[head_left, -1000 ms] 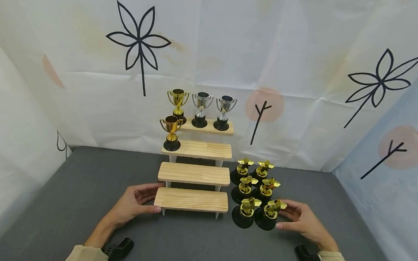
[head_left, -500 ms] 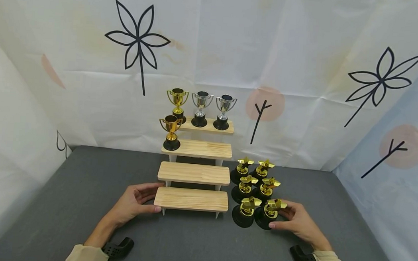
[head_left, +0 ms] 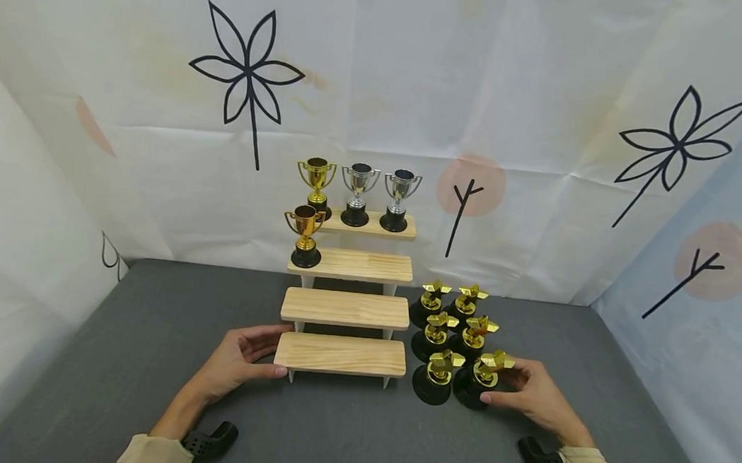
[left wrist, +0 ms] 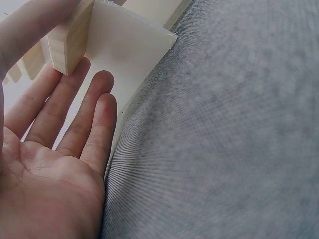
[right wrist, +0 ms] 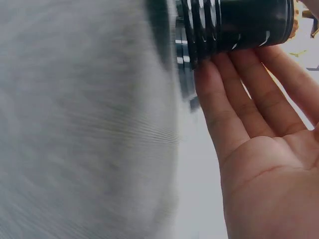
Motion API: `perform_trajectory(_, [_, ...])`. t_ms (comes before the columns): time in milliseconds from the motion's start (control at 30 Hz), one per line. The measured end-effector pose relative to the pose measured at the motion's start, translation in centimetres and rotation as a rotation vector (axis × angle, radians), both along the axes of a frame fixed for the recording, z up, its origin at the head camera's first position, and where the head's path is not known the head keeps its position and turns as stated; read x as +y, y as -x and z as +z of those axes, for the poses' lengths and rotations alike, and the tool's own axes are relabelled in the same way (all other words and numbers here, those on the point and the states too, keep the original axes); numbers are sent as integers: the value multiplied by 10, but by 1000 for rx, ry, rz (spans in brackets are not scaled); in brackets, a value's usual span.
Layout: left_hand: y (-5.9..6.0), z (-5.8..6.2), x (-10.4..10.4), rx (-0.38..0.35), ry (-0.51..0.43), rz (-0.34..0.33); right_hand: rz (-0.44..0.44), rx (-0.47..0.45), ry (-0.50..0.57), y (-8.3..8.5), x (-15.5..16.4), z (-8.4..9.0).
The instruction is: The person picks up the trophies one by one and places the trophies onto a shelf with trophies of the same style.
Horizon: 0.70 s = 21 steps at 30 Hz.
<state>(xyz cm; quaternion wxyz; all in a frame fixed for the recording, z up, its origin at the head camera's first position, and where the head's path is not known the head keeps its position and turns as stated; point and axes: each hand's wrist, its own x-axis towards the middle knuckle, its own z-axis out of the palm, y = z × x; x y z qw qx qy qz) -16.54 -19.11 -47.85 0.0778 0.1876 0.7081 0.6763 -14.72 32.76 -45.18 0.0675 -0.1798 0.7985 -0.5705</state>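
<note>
Right hand [head_left: 536,397] clamps the front-right star trophy [head_left: 486,379] by its black base (4 o'clock from the riser). Left hand [head_left: 235,359] braces the wooden step riser [head_left: 341,354] at its bottom tread's left end. Step: pickup; next needs a straight lift clear of neighbouring star trophies [head_left: 451,321]

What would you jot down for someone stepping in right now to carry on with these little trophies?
Left hand: steadies the lowest step's left end on the wooden four-step stand.
Right hand: grips the front-right gold star trophy with black base, among six on the grey table.
Done: gold cup and two silver cups on the top step, one gold cup on the second.
Left: the lower two steps are bare; no star trophy shelved yet.
</note>
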Motion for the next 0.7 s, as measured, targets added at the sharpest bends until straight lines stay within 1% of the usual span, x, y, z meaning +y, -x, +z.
perform_trajectory(167, [0, 0, 0, -5, 4, 3, -51, 18, -27, -6, 3, 15])
perform_trajectory(333, [0, -1, 0, -1, -5, -2, -142, 19, -60, -10, 5, 34])
perform_trajectory(433, [0, -3, 0, 5, -8, -3, -177, 34, -71, -13, 3, 45])
perform_trajectory(533, [0, -3, 0, 4, -11, -3, -182, 69, -52, -16, -1, 56])
perform_trajectory(700, [1, -3, 0, -1, -11, -7, -150, 141, 14, -22, -9, 76])
